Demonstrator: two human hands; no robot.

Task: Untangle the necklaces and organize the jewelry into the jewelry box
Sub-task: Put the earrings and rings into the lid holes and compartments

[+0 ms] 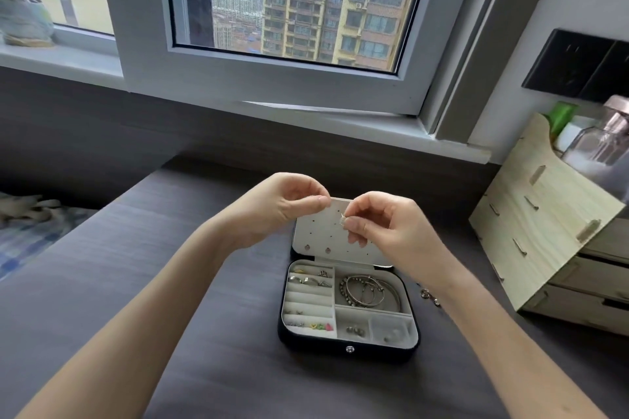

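Pinching a small silver earring between thumb and forefinger, the right hand holds it in the air in front of the raised lid of the jewelry box. A thin pin or wire seems to run from the piece up and to the left, toward the left hand. That hand is just beside it on the left, at about the same height. Its fingers are curled and its thumb is pressed to the forefinger. Whether something tiny sits in that pinch cannot be made out.

The lid's pale panel has rows of small holes, and two studs already sit in its lowest row. My reading is that this piece goes into one of the free holes. If so, the next move depends on turning the pin away from the left hand and toward the panel behind it. The right hand is already gripping the piece and is best placed to do that.

Below, the open tray holds bracelets in the upper right compartment and rings in the slotted rolls on the left. A few loose pieces lie on the dark table just to the right of the box, with a wooden drawer organizer beyond them.
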